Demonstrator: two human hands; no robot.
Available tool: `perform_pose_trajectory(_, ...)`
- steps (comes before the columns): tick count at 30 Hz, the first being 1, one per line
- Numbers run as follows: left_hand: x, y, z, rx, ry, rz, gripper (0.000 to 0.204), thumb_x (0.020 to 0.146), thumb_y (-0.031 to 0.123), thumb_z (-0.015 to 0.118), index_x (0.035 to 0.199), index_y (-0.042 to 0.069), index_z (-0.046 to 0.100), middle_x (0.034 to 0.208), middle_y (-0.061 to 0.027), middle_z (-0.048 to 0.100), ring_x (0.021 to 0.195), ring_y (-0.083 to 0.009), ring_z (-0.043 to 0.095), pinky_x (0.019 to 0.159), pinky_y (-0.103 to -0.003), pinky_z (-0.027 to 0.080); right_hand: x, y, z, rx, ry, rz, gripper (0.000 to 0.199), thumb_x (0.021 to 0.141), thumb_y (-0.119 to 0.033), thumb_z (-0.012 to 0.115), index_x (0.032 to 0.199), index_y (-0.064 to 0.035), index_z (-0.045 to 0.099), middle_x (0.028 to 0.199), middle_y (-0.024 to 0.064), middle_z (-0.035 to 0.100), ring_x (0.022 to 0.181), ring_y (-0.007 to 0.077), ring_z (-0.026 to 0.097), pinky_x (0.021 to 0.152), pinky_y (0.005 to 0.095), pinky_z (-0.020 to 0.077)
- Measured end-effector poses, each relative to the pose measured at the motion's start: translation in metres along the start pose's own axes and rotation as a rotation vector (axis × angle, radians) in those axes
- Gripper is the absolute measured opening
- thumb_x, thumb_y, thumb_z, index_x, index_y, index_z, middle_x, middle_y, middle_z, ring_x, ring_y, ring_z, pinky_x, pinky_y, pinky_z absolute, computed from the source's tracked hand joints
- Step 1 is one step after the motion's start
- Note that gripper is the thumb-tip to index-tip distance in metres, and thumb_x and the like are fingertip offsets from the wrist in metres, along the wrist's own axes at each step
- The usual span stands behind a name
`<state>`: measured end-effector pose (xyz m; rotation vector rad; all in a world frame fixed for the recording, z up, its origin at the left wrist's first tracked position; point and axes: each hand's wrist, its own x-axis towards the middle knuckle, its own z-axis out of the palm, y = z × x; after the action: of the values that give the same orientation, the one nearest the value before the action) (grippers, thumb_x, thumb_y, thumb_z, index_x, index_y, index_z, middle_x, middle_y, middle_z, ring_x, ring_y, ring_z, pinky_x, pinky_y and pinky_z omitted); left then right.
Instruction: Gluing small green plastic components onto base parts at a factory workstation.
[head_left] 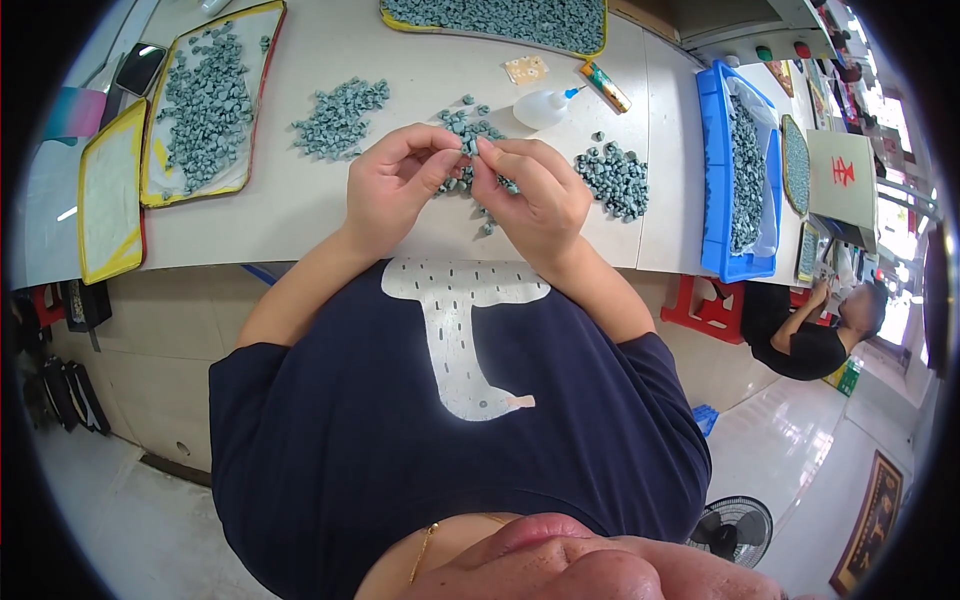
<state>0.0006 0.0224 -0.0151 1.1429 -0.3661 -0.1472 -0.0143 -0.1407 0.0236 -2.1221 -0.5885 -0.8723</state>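
Between their fingertips, my left hand (398, 185) and my right hand (535, 190) pinch one small grey-green piece (470, 147) over the white table. Both hands are closed, thumb against forefinger; the piece is too small to name its kind. Under and behind the hands lies a loose pile of like pieces (468, 122), partly hidden by the fingers. Another pile (340, 118) spreads to the left of my left hand. To the right of my right hand sits a third pile (612, 180), its pieces looking rounder and darker.
Left stand a yellow-rimmed tray of pieces (207, 110), a second yellow-edged tray (112, 190) and a phone (141, 69). A white squeeze bottle (543, 108) and a tube-shaped container (606, 87) lie beyond the piles. A blue crate (716, 170) holds more pieces at right; a person (810, 335) sits farther off.
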Motion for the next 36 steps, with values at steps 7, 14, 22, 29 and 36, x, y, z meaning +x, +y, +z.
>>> perform_pose_trajectory(7,0.000,0.004,-0.001,0.185,-0.019,0.108,0.011,0.089,0.001,0.063,0.099,-0.002,0.062,0.097,-0.0088,0.065,0.085,-0.0132,0.064,0.074,-0.026,0.054,-0.004,0.001,0.000,0.089,-0.008,0.021,0.021,0.066,0.007,0.075,0.084,-0.0002,0.068,0.077,0.0097,0.067,0.064,0.0167,0.064,0.054,0.0241,0.0514)
perform_pose_trajectory(14,0.011,0.020,-0.003,0.589,-0.106,0.448,0.017,0.078,-0.005,0.068,0.094,-0.003,0.062,0.093,-0.0135,0.064,0.078,-0.0212,0.063,0.068,-0.030,0.053,-0.010,0.004,-0.002,0.315,-0.044,0.114,0.024,0.069,0.012,0.072,0.090,0.0024,0.066,0.087,0.0128,0.067,0.073,0.0176,0.065,0.061,0.0254,0.0531)
perform_pose_trajectory(22,0.017,0.033,0.001,0.876,-0.191,0.870,0.025,0.070,-0.008,0.070,0.092,-0.003,0.060,0.088,-0.0115,0.063,0.076,-0.0267,0.062,0.066,-0.034,0.053,-0.015,0.009,-0.007,0.445,-0.122,0.223,0.026,0.073,0.017,0.066,0.096,0.0047,0.064,0.097,0.0155,0.065,0.083,0.0181,0.065,0.071,0.0271,0.0537)
perform_pose_trajectory(29,0.013,0.026,0.005,0.881,-0.150,0.724,0.028,0.067,-0.007,0.072,0.092,-0.001,0.061,0.088,-0.0106,0.063,0.078,-0.0280,0.062,0.067,-0.036,0.053,-0.009,0.011,-0.021,0.408,-0.245,0.293,0.021,0.077,0.013,0.064,0.096,0.0042,0.065,0.093,0.0150,0.066,0.081,0.0163,0.064,0.071,0.0259,0.0524)
perform_pose_trajectory(36,0.017,0.015,-0.011,1.232,-0.264,0.524,0.023,0.069,0.000,0.066,0.093,0.001,0.064,0.098,-0.0088,0.062,0.083,-0.0248,0.060,0.070,-0.036,0.050,-0.026,0.039,-0.042,0.252,-0.045,0.618,0.023,0.084,0.005,0.060,0.107,0.0024,0.062,0.094,0.0103,0.066,0.080,0.0137,0.061,0.069,0.0230,0.0491)
